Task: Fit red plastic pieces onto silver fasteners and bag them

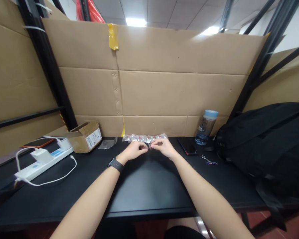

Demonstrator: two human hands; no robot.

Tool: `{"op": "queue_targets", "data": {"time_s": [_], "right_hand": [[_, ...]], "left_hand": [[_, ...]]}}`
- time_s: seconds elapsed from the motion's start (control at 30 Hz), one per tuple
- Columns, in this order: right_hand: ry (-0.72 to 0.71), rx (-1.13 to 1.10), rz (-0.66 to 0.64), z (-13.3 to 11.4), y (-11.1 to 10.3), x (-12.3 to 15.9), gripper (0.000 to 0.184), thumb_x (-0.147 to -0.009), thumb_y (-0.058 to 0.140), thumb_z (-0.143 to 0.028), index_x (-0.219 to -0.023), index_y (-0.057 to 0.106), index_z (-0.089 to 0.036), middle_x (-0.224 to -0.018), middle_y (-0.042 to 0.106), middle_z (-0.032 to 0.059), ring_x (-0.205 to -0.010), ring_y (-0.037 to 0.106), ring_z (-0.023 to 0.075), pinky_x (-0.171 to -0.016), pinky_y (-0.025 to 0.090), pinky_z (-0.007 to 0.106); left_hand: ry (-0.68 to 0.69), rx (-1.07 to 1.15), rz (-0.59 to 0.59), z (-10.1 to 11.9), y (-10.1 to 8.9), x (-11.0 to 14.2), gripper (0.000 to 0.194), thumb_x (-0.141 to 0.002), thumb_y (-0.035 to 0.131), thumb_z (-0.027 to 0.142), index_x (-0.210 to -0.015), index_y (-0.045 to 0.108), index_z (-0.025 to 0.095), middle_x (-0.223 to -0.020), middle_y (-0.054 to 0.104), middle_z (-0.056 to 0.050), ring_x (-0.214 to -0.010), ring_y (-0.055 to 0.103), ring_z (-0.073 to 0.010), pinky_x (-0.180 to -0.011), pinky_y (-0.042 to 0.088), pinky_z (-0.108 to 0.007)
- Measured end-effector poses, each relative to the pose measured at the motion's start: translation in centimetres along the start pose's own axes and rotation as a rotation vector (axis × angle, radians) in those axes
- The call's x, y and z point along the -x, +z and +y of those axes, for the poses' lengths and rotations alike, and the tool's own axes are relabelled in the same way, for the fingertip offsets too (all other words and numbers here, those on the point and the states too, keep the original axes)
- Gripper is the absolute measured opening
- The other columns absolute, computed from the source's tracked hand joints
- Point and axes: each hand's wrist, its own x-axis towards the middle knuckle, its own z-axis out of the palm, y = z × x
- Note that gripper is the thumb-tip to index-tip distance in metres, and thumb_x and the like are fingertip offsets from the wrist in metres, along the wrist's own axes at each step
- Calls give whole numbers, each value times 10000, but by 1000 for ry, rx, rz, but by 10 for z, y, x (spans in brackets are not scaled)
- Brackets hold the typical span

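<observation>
At the middle of the black table, my left hand (134,150) and my right hand (164,148) meet almost fingertip to fingertip. A small, thin, shiny piece (149,146) shows between them, too small to name; it sits at the fingertips of my right hand, which are pinched together. The thumb and fingers of my left hand are curled close to it, and whether they also grip something is hidden. Just behind both hands lies a row of clear plastic packets (144,137) with red marks. A dark watch (116,165) is on my left wrist.
Left: an opened cardboard box (85,136), a clear plastic bag (108,143), and a white power strip (46,165) with chargers and a loose cable. Right: a phone (187,146), a keychain (209,161), a blue-lidded water bottle (205,127) and a black backpack (266,142). Cardboard walls (159,89) stand behind.
</observation>
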Motion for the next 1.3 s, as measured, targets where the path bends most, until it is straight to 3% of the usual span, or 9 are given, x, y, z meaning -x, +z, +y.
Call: {"op": "queue_targets", "data": {"time_s": [0.13, 0.27, 0.37, 0.6, 0.77, 0.93, 1.03, 1.2, 1.3], "right_hand": [[82, -202, 116, -3, 7, 0, 341, -675, 851, -474, -821, 778, -176, -1096, 734, 99, -875, 713, 218, -775, 589, 360], [171, -357, 134, -11, 16, 4, 377, -690, 854, -479, -880, 747, -171, -929, 739, 74, -807, 728, 198, -768, 606, 355], [200, -453, 116, -15, 20, 6, 428, -704, 858, -450, -1021, 702, -210, -1026, 729, 66, -805, 739, 183, -747, 614, 330], [139, -353, 49, -10, 23, 6, 488, -670, 881, -358, -1088, 673, -218, -1065, 722, 71, -911, 703, 192, -717, 596, 283], [161, -320, 77, -9, 23, 6, 493, -653, 870, -323, -1091, 669, -222, -1051, 706, 53, -766, 682, 148, -658, 568, 270], [140, -173, 163, -5, 10, 0, 454, -641, 833, -315, -1050, 674, -199, -1011, 697, 48, -688, 650, 129, -621, 537, 261], [102, 108, 240, 4, -9, -1, 417, -637, 806, -282, -1028, 692, -191, -983, 711, 45, -670, 635, 131, -667, 529, 278], [165, 588, 216, 28, -41, 5, 350, -619, 798, -197, -961, 722, -199, -904, 739, 44, -772, 671, 186, -739, 498, 281], [203, 620, 193, 41, -53, 8, 338, -607, 836, -221, -928, 730, -194, -890, 743, 53, -817, 688, 209, -756, 497, 285]], "left_hand": [[-22, 192, 143, 9, 10, -5, 228, -907, 615, 353, -891, 771, 186, -925, 777, -47, -864, 691, -196, -815, 503, -283], [-57, 224, 221, 9, 15, -9, 253, -901, 633, 395, -880, 758, 176, -895, 774, -56, -838, 687, -199, -789, 505, -289], [-45, 207, 223, 8, 15, -9, 250, -919, 592, 374, -863, 730, 174, -872, 766, -50, -823, 684, -191, -785, 500, -286], [3, 75, 233, 9, 12, -6, 126, -849, 579, 231, -794, 675, 172, -797, 719, -21, -760, 642, -167, -734, 475, -266], [-12, 38, 204, 6, 9, -5, 141, -808, 575, 214, -770, 703, 170, -794, 740, -33, -761, 657, -176, -745, 487, -274], [-62, -24, 135, -6, -16, 3, 121, -756, 625, 209, -701, 730, 182, -728, 743, -25, -697, 666, -176, -726, 502, -271], [-68, 35, 24, -10, -26, 9, 146, -791, 654, 269, -723, 760, 196, -767, 765, -24, -757, 697, -192, -773, 510, -276], [-12, 120, -134, -6, -10, 8, 190, -824, 700, 369, -859, 801, 211, -866, 785, -36, -813, 711, -200, -783, 515, -271], [-22, -23, 22, -12, 4, 3, 220, -890, 640, 348, -997, 785, 222, -1007, 776, -61, -926, 705, -221, -854, 515, -302]]}}
